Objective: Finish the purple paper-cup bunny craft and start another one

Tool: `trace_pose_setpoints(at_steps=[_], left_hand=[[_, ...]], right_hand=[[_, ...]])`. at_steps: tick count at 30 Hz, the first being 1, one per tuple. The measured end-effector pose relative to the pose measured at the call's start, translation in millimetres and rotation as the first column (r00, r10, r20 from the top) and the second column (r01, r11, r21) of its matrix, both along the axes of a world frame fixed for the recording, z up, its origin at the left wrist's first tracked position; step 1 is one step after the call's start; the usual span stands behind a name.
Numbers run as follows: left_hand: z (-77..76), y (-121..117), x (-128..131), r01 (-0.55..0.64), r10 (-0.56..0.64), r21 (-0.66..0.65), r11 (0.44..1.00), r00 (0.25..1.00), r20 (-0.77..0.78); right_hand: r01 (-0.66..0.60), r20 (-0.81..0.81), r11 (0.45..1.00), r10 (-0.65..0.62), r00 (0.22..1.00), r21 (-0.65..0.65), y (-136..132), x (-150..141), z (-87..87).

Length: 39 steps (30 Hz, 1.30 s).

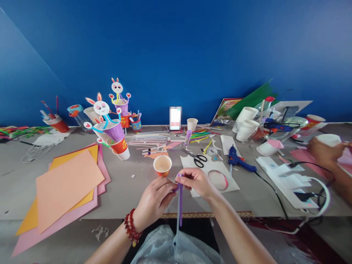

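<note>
My right hand (196, 180) pinches the top of a narrow purple strip (180, 205), which looks like a drinking straw and hangs down over the table's front edge. A second, paler length hangs beside it. My left hand (156, 198), with red bead bracelets on the wrist, is closed at the same spot, a bit of purple showing at its fingertips. Just beyond my hands stands a paper cup (162, 167) with a red outside. A white paper sheet (189, 165) lies near my right hand, bearing black-handled scissors (200, 160) and a roll of tape (218, 180).
Coloured paper sheets (68, 183) are stacked at left, near a rabbit-decorated cup (118, 146). A blue glue gun (239, 161) and a white power strip (286, 183) with cords lie at right. Another person's hand (326, 156) holds a white cup at far right. A phone (175, 119) stands against the wall.
</note>
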<state>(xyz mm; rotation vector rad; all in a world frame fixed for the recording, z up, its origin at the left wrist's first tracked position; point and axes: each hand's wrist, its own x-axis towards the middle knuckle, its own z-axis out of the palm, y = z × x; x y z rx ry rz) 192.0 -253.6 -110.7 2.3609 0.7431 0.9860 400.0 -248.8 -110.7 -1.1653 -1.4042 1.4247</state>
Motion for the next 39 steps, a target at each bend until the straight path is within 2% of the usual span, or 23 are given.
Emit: trace_pose_setpoints(at_steps=[6, 7, 9, 10, 13, 16, 19, 21, 24, 26, 28, 31, 33, 36, 38, 39], left_hand=[[1.5, 0, -2, 0.023, -0.022, 0.062, 0.998, 1.000, -0.010], [2.2, -1, -1, 0.014, -0.014, 0.027, 1.000, 1.000, 0.010], [2.9, -3, 1, -0.007, 0.019, -0.147, 0.989, 0.997, 0.077], [2.7, -5, 2, -0.009, 0.039, -0.262, 0.965, 0.993, 0.113], [-1.0, -9, 9, 0.014, 0.090, -0.544, 0.839, 0.982, 0.164], [-8.7, -10, 17, 0.014, 0.142, -0.665, 0.747, 0.973, 0.181], [-15.7, -9, 23, 0.052, 0.190, -0.729, 0.682, 0.951, 0.245], [-17.8, -9, 25, 0.035, 0.220, -0.732, 0.680, 0.943, 0.249], [-18.1, -11, 27, -0.070, 0.265, -0.672, 0.738, 0.945, 0.193], [-18.6, -13, 29, -0.084, 0.272, -0.643, 0.761, 0.941, 0.199], [-20.1, -15, 31, -0.052, 0.274, -0.652, 0.756, 0.930, 0.244], [-20.5, -16, 33, 0.057, 0.259, -0.709, 0.703, 0.908, 0.330], [-17.2, -15, 33, 0.171, 0.235, -0.743, 0.646, 0.882, 0.408], [-9.3, -13, 34, 0.331, 0.217, -0.779, 0.533, 0.836, 0.504], [-5.5, -12, 35, 0.381, 0.223, -0.797, 0.469, 0.822, 0.524], [-4.6, -12, 35, 0.387, 0.227, -0.800, 0.459, 0.819, 0.527]], right_hand=[[-0.021, -0.017, 0.999, 0.021, 1.000, -0.029, -1, -1, 1.2], [-0.012, -0.022, 1.000, 0.011, 1.000, -0.024, -1, -1, 1.5], [0.009, -0.034, 1.000, -0.010, 0.999, -0.011, -1, -2, 2.1], [0.015, -0.040, 1.000, -0.016, 0.999, -0.007, -1, -2, 2.5], [0.011, -0.056, 1.000, -0.011, 0.998, 0.001, -1, -5, 3.5], [0.008, -0.079, 1.000, -0.007, 0.997, 0.011, -1, -8, 3.4], [0.032, -0.081, 0.999, -0.030, 0.996, 0.030, -1, -11, 2.1], [0.050, -0.066, 0.997, -0.046, 0.997, 0.053, -2, -13, 1.4], [0.067, -0.021, 0.992, -0.065, 0.998, 0.108, -5, -14, 1.9], [0.081, 0.001, 0.987, -0.082, 0.997, 0.141, -6, -14, 3.6], [0.086, 0.011, 0.984, -0.089, 0.996, 0.153, -7, -14, 5.8], [0.067, 0.004, 0.989, -0.068, 0.998, 0.130, -7, -14, 8.3], [0.043, -0.036, 0.996, -0.041, 0.999, 0.084, -6, -14, 9.0], [-0.017, -0.113, 1.000, 0.019, 0.993, 0.017, -6, -14, 9.2], [-0.053, -0.128, 0.999, 0.054, 0.990, 0.007, -6, -14, 9.5], [-0.055, -0.117, 0.998, 0.057, 0.991, 0.014, -6, -15, 9.7]])
